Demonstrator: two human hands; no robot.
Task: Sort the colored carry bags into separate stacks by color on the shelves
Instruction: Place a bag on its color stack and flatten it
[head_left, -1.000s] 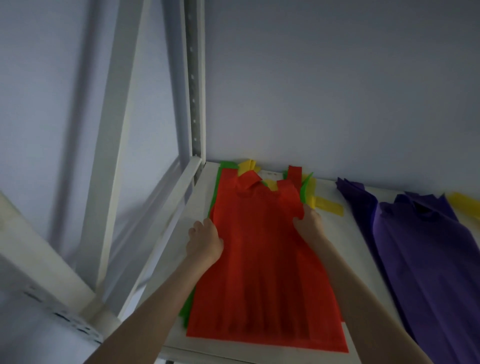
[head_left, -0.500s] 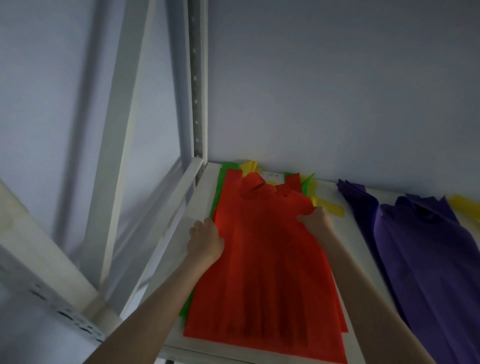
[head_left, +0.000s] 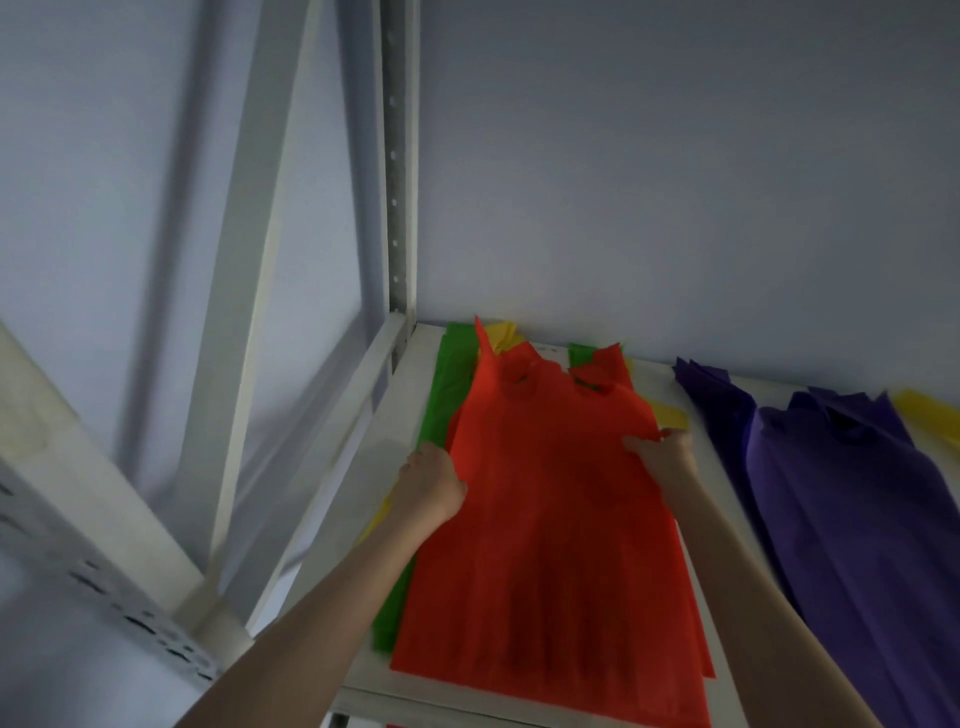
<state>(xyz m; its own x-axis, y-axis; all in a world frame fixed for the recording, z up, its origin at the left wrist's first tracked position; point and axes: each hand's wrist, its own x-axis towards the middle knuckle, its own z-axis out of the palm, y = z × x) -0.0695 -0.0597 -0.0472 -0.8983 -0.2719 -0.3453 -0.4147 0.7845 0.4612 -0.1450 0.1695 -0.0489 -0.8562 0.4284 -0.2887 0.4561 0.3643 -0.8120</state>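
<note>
I find the top red bag (head_left: 550, 493) lying flat on the shelf (head_left: 415, 364) over green and yellow ones, my left hand (head_left: 431, 480) and right hand (head_left: 662, 452) pinching its side edges, light, limp, likely slippery cloth best held there.

Red bag (head_left: 545, 519) lying flat atop green bag (head_left: 447, 384) & yellow ones (head_left: 670, 414), handles twd wall. Purple bags (head_left: 857, 519) lying stacked just beside, on the shelf's right.

both hands (head_left: 434, 480) (head_left: 662, 454) gripping red bag (head_left: 550, 519) edges, purple bags (head_left: 872, 519) beside, white shelf (head_left: 415, 374)
</note>
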